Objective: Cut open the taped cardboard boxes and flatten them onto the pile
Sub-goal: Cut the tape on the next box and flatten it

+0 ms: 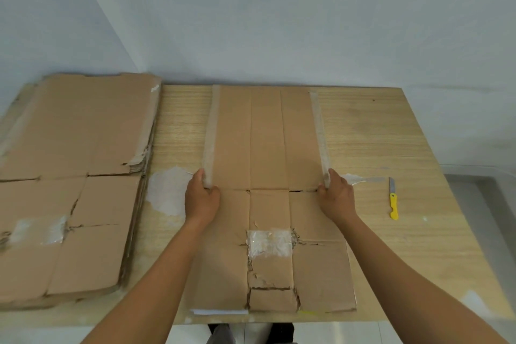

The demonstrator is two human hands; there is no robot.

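**Head view: two hands on the flattened box, pile waiting to its left**

The left hand (201,198) and right hand (336,195) are set well apart. Each has its fingers curled over one long side edge of the flattened box (268,142), about halfway along its length, with the thumbs resting on top. The box lies flat on the table (377,134) directly in front of the person, and its flaps are spread out at the near and far ends. A strip of tape (208,134) runs along the box's left edge and another along its right edge. A crumpled clear patch (269,243) sits near the box's near end, beside torn creases.

Judging by this layout, the cutting is done and the step in hand is moving the sheet onto the pile (78,134), which lies just left of the box.

- **Grip:** holding at the middle of the sheet should balance it, but the loose near flaps will probably droop, so the lift should be level and slow.
- **Path:** the sheet should be raised high enough to pass over the pile's right edge rather than dragged into it.
- **Placement:** squaring the sheet with the sheets below and then pressing it flat should keep the stack from leaning.
- **Torn creases:** the tears near the clear patch could rip further if the sheet is twisted.

The yellow-handled knife (393,201) lies to the right of the box, away from the likely path.
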